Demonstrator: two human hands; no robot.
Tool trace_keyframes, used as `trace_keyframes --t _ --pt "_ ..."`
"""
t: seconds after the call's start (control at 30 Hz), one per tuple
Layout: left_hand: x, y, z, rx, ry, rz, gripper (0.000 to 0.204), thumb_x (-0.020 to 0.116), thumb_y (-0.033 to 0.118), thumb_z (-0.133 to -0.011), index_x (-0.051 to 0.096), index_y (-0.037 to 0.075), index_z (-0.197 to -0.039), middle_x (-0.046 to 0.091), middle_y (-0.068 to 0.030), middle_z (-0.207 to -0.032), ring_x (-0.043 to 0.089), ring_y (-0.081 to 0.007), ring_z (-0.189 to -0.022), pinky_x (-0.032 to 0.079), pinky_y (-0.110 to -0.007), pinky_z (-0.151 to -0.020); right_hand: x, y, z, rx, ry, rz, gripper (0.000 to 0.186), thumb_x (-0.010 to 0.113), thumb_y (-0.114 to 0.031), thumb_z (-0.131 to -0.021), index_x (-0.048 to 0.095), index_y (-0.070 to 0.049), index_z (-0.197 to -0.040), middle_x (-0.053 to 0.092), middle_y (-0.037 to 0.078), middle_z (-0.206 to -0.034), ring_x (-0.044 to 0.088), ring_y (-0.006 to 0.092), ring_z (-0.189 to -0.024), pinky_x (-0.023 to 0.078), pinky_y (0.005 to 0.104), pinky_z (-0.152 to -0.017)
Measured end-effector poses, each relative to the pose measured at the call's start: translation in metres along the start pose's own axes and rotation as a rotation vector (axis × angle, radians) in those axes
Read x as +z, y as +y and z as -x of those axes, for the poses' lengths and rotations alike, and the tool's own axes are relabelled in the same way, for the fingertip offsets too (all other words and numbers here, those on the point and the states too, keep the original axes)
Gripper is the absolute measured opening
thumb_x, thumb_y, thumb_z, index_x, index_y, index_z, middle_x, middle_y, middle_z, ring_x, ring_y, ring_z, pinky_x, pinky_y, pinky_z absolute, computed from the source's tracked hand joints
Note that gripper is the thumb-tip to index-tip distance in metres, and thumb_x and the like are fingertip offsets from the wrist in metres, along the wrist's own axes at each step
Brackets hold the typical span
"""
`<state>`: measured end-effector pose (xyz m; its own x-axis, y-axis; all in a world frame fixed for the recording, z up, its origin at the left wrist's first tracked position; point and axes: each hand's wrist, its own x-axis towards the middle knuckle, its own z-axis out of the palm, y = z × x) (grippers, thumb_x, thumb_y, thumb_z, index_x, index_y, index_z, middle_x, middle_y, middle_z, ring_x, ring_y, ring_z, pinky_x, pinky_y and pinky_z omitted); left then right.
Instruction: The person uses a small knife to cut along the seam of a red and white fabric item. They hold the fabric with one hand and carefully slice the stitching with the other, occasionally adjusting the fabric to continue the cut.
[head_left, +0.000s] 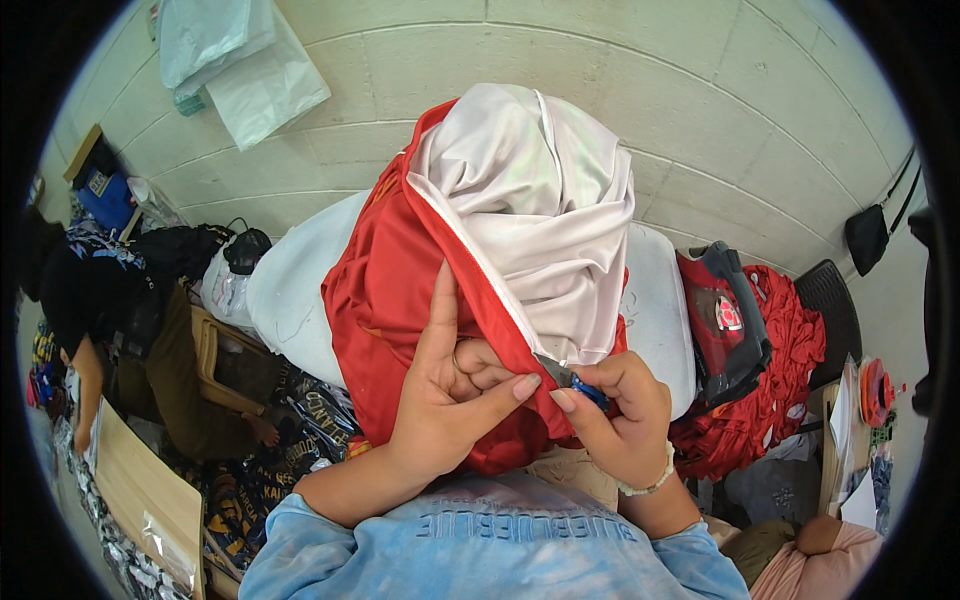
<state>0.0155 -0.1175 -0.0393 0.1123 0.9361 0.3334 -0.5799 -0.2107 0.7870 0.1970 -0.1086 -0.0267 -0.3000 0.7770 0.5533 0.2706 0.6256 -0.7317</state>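
Observation:
A red garment [375, 300] with a white inner side [530, 220] lies heaped in front of me over a pale padded surface. Its red hem, lined with a white edge, slants down toward my hands. My left hand [450, 395] rests on the red cloth, index finger stretched along it. The other fingers curl at the hem, with the thumb near them; the cloth they grip is partly hidden. Small thread snips [588, 391] with a blue handle are held in my right hand [628, 410]. Their metal blade touches the hem by my left thumb.
The pale padded surface [290, 270] extends on both sides. To its right are a red-and-grey case [725, 320] and a heap of red cloth [740, 430]. A person [120, 300] sits at the left beside a wooden board [145, 490]. White plastic bags [255, 90] hang on the wall.

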Motion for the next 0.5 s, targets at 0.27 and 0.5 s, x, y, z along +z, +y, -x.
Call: trace_keyframes --t 0.27,0.5 --pt "0.001 -0.004 0.002 -0.076 0.09 0.089 0.066 0.054 -0.01 -0.088 0.02 0.003 -0.142 0.06 -0.0121 -0.113 0.06 -0.0166 -0.106 0.048 -0.03 -0.093 0.007 0.001 0.003 0.189 0.062 -0.398 0.028 0.078 -0.01 -0.075 0.058 0.0 -0.091 0.058 0.004 -0.073 0.052 0.0077 -0.061 0.041 0.021 -0.055" --pt "0.003 -0.002 -0.004 -0.167 0.115 0.219 0.038 0.055 -0.006 -0.09 0.039 -0.001 -0.124 0.06 -0.0128 -0.113 0.06 -0.0189 -0.105 0.057 -0.034 -0.084 -0.007 0.012 0.005 0.197 -0.158 -0.161 0.023 0.072 0.0 -0.07 0.059 -0.003 -0.089 0.058 0.002 -0.072 0.051 0.0064 -0.061 0.04 0.0215 -0.056"
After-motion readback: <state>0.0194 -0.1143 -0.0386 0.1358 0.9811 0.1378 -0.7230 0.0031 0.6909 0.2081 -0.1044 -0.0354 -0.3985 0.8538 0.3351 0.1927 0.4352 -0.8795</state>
